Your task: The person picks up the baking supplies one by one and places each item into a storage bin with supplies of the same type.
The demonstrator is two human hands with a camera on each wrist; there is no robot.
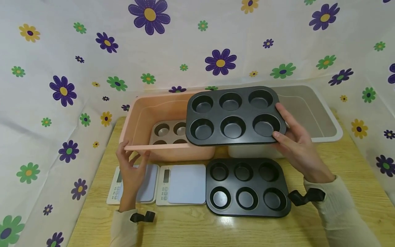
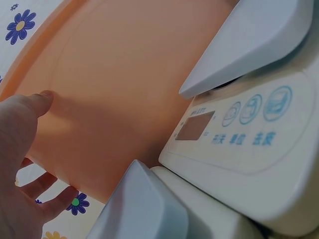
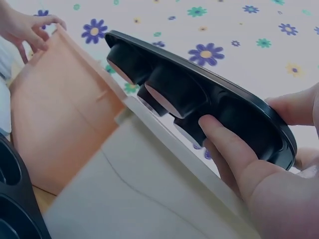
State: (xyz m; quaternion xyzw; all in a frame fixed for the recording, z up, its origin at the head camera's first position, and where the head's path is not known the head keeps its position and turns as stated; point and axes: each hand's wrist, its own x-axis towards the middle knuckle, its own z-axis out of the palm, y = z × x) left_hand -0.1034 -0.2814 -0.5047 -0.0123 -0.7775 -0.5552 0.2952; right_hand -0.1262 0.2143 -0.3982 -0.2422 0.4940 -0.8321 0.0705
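My left hand (image 1: 131, 173) grips the front left corner of a peach plastic bin (image 1: 172, 155). In the left wrist view its thumb presses the bin's wall, with the other fingers round the side. My right hand (image 1: 299, 149) holds a black six-cup muffin pan (image 1: 217, 115) by its right end, thumb on top and fingers beneath. The pan is raised over the right part of the peach bin and the left part of a pale grey bin (image 1: 308, 113). Inside the peach bin lies a gold-brown muffin pan (image 1: 170, 136), partly hidden by the bin's front wall and the black pan.
A second black muffin pan (image 1: 232, 185) lies on the wooden table (image 1: 185, 230) before the bins. Left of it are two white kitchen scales, one in the middle (image 1: 186, 185) and another (image 1: 149, 185) partly behind my left hand. A flowered cloth (image 1: 185, 44) hangs behind.
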